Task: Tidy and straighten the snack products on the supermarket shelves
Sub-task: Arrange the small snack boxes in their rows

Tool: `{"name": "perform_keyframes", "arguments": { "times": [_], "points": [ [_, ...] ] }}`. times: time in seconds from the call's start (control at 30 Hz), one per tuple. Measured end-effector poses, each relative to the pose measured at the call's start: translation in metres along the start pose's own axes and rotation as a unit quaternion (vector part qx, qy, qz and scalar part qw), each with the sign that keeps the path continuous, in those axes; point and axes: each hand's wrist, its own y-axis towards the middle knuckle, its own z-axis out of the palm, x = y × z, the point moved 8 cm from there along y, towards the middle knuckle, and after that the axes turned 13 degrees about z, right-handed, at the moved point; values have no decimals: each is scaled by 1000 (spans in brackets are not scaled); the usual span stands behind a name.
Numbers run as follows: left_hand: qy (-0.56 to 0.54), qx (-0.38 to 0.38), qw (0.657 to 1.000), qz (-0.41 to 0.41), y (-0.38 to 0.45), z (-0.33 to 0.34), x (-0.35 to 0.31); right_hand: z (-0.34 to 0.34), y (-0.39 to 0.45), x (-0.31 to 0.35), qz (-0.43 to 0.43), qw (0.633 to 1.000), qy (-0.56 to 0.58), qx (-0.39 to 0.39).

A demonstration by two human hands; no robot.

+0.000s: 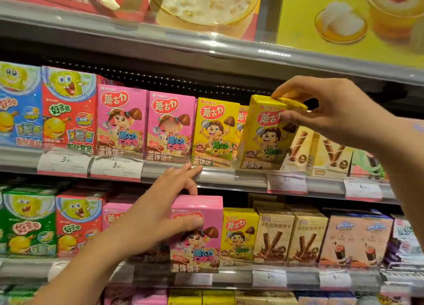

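Note:
My right hand (330,112) pinches the top of a yellow mushroom-biscuit box (263,139) on the middle shelf; the box leans, tilted out of line, to the right of an upright yellow box (213,132). My left hand (158,215) grips the upper left corner of a pink mushroom-biscuit box (199,240) on the lower shelf, thumb on its front and fingers stretched up toward the shelf rail (218,176). That pink box stands forward of its row. Two pink boxes (146,123) stand upright on the middle shelf.
Red and blue cartoon-sponge boxes (46,112) fill the middle shelf's left; cream wafer-roll boxes (321,153) sit right of the tilted box. The lower shelf holds green, red, yellow and brown boxes (291,236). Price tags (115,167) hang on the rails. Large gift boxes (206,4) stand above.

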Motion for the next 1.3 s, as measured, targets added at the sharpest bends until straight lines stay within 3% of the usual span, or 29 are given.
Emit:
{"name": "perform_keyframes", "arguments": {
  "times": [1.2, 1.3],
  "points": [
    [0, -13, 1000, 3, 1, 1, -5, 35, 43, -9, 33, 994, -104, 10],
    [-1, -16, 1000, -2, 2, 1, -5, 31, 26, -1, 16, 992, -110, -55]
  ]
}}
